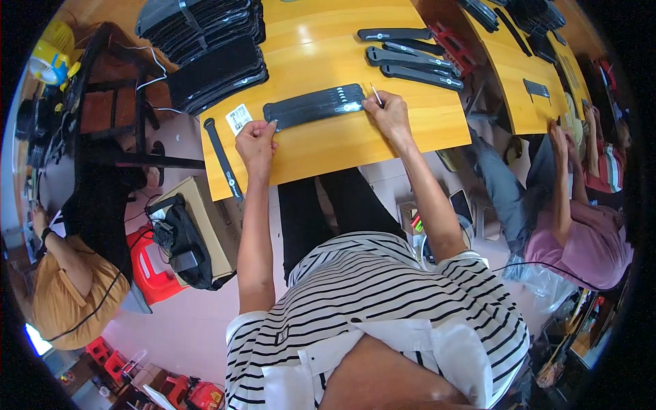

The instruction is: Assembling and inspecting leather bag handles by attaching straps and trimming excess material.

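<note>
Your left hand (255, 139) is pinching the left end of a long, flat black plastic strip (314, 106) lying across the yellow wooden table (355, 140); your right hand (389, 113) is pressing its right end while gripping a thin pale stick (376, 94). The strip is looking light, springy and smooth, so you are best gripping it at both ends.

Bright, even light, soft shadows; fisheye bends and darkens the rim.
</note>
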A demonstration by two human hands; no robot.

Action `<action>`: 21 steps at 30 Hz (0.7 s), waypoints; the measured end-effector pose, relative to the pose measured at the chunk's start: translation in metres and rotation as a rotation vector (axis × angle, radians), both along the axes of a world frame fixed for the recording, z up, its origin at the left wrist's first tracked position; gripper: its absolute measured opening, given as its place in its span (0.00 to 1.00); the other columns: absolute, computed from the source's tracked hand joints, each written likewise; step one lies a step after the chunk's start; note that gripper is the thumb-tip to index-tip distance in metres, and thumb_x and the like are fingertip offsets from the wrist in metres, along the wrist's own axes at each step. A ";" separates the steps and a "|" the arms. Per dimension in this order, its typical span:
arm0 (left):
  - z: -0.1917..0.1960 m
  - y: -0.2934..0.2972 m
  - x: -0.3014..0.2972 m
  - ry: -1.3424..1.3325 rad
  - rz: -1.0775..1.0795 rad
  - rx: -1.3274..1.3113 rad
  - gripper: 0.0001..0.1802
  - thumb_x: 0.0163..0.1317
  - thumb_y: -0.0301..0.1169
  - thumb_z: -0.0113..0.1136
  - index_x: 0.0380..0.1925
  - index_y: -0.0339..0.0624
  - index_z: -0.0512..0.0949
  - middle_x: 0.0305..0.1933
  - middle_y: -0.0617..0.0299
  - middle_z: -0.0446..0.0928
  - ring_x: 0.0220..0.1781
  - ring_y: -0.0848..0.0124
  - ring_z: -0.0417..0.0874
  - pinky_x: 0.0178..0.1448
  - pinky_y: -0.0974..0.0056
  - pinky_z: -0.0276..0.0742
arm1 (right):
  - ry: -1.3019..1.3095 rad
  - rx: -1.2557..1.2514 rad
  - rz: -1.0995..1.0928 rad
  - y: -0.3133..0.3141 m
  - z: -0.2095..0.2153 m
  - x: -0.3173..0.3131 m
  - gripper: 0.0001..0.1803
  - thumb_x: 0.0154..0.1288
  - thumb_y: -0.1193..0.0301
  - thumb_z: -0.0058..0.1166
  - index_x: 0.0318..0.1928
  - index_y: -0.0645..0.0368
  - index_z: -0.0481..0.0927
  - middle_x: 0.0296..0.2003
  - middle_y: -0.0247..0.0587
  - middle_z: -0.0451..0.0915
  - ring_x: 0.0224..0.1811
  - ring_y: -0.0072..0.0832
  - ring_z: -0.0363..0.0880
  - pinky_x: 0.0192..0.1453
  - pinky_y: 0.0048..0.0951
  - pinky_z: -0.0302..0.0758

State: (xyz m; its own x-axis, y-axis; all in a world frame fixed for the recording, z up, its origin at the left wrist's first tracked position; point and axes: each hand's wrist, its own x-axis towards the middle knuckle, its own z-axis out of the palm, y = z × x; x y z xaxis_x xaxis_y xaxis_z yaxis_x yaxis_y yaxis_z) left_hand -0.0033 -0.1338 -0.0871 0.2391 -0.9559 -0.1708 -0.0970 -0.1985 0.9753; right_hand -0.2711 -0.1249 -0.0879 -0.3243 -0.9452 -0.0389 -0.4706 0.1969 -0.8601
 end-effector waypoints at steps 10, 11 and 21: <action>-0.003 -0.002 -0.002 0.005 0.021 -0.018 0.07 0.51 0.26 0.63 0.23 0.35 0.75 0.15 0.65 0.71 0.11 0.79 0.69 0.14 0.75 0.63 | 0.085 0.029 -0.016 -0.001 0.000 0.001 0.13 0.50 0.63 0.56 0.24 0.61 0.78 0.18 0.49 0.76 0.23 0.40 0.76 0.30 0.38 0.70; -0.003 -0.002 -0.002 -0.009 0.019 -0.020 0.07 0.51 0.26 0.62 0.23 0.35 0.75 0.15 0.65 0.71 0.11 0.79 0.70 0.14 0.75 0.63 | 0.087 0.030 -0.016 -0.001 0.002 0.002 0.13 0.50 0.63 0.56 0.24 0.61 0.78 0.18 0.49 0.76 0.23 0.40 0.76 0.30 0.38 0.70; 0.004 -0.001 -0.005 -0.047 0.044 0.026 0.07 0.51 0.26 0.63 0.22 0.35 0.75 0.15 0.65 0.71 0.11 0.78 0.70 0.14 0.75 0.64 | 0.159 0.070 -0.021 0.003 0.014 0.007 0.13 0.51 0.62 0.56 0.25 0.61 0.78 0.21 0.50 0.78 0.27 0.44 0.78 0.34 0.40 0.72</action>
State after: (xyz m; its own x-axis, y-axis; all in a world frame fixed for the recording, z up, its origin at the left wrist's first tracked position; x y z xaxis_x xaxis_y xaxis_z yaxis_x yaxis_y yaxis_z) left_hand -0.0080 -0.1350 -0.0829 0.2893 -0.9395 -0.1834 -0.1330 -0.2292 0.9642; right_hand -0.2639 -0.1220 -0.0737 -0.3516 -0.9348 -0.0508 -0.5945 0.2649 -0.7592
